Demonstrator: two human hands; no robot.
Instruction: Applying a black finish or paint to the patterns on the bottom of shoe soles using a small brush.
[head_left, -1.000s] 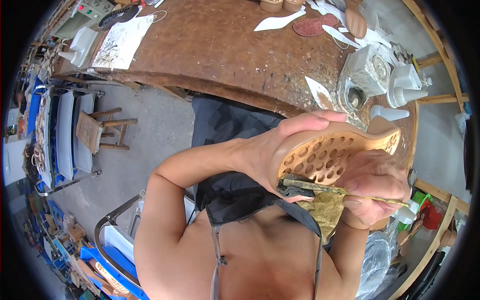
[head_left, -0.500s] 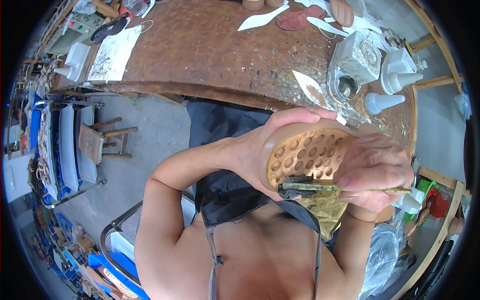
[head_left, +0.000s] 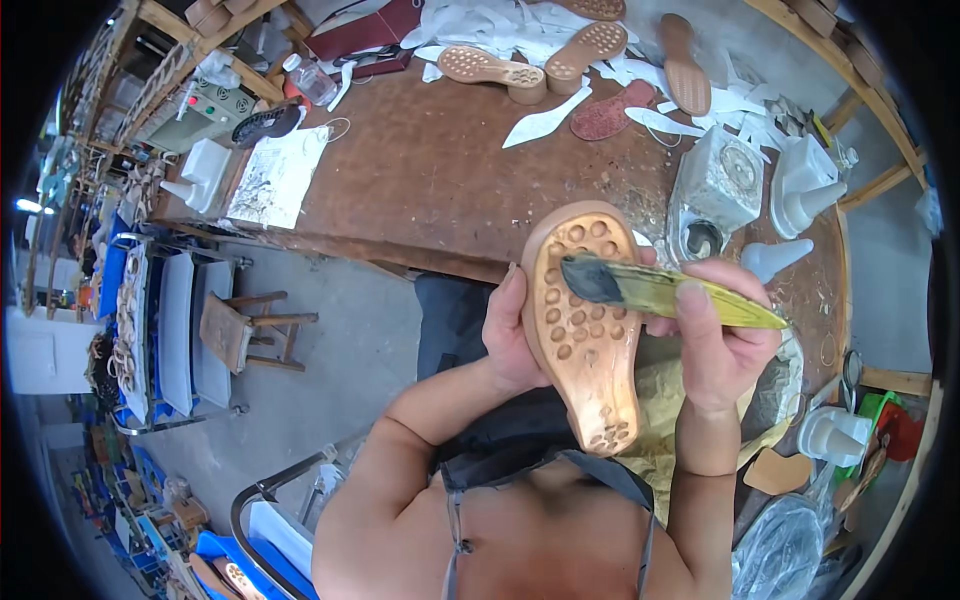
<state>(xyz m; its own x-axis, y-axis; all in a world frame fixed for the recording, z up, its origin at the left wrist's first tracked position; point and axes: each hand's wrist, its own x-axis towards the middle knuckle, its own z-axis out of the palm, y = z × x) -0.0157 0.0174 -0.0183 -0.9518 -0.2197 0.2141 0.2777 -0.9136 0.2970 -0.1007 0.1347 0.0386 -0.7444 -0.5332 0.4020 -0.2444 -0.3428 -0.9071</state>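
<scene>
The left hand (head_left: 515,335) is clamping the shoe sole (head_left: 585,325), and the right hand (head_left: 715,340) is pinching a glue brush (head_left: 655,290); glue may be dripping onto the person's lap.

Tan soles: four, one held (head_left: 585,325), three on the bench (head_left: 492,68) (head_left: 586,48) (head_left: 686,62)
Glue brushes: one (head_left: 660,292)
White cone-nozzle bottles: four (head_left: 806,183) (head_left: 776,258) (head_left: 832,435) (head_left: 203,172)
Wooden stools: one (head_left: 245,330)
</scene>
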